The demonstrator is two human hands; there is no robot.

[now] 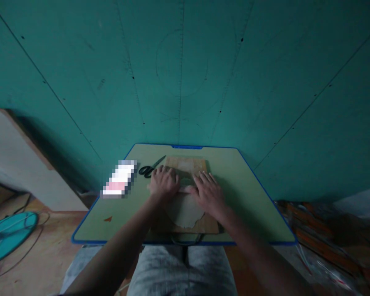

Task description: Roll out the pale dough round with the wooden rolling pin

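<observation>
A thin, flat sheet of pale dough (pixel 185 211) with an uneven edge lies on a wooden cutting board (pixel 208 227). Across it runs a pale rod that looks like a rolling pin (pixel 185 189), mostly covered by my hands. My left hand (pixel 165 183) presses down over its left part, fingers bent across the far side. On the right part rests my right hand (pixel 209 192), thumb along the near side and fingers reaching over. A strip of dough shows beyond the pin, between the two hands.
Black-handled scissors (pixel 151 167) and a pixelated phone-like object (pixel 120 179) lie left of the board. A small orange scrap (pixel 108 219) is nearer me. The blue-edged folding table (pixel 253 222) stands against a green wall (pixel 185 74). Boards lean at left; clutter lies at right.
</observation>
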